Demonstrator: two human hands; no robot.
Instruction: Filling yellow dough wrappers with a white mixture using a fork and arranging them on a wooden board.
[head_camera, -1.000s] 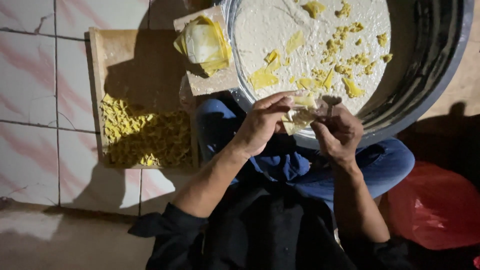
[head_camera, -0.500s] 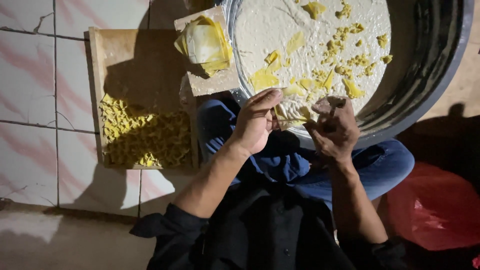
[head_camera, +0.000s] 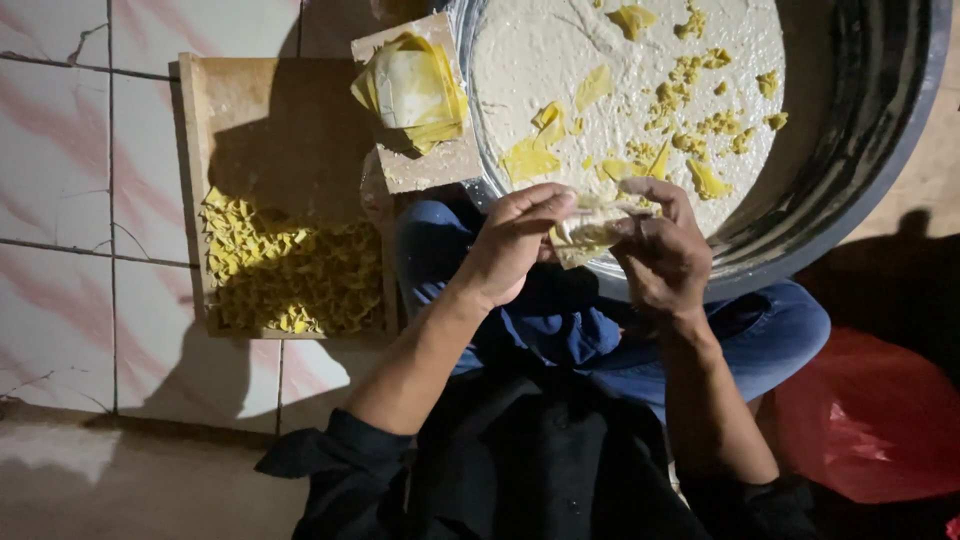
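Both hands meet over my lap at the near rim of a big round metal tray (head_camera: 860, 170). My left hand (head_camera: 515, 240) and my right hand (head_camera: 660, 245) pinch one thin yellow dough square (head_camera: 590, 228) between their fingertips. The tray's floured surface carries scattered yellow dough scraps (head_camera: 690, 95). To the left, a small board bears a stack of yellow dough squares (head_camera: 410, 88). Farther left, a wooden tray (head_camera: 270, 110) holds a heap of folded yellow dough pieces (head_camera: 285, 270).
I sit on a tiled floor (head_camera: 60, 200) with pink-veined white tiles. A red plastic bag (head_camera: 870, 420) lies at my right side. My blue trousers and dark sleeves fill the lower middle. The right edge is in deep shadow.
My hands have drawn closer together and lifted slightly toward the tray rim, working the dough square between the fingertips. Nothing else has moved.
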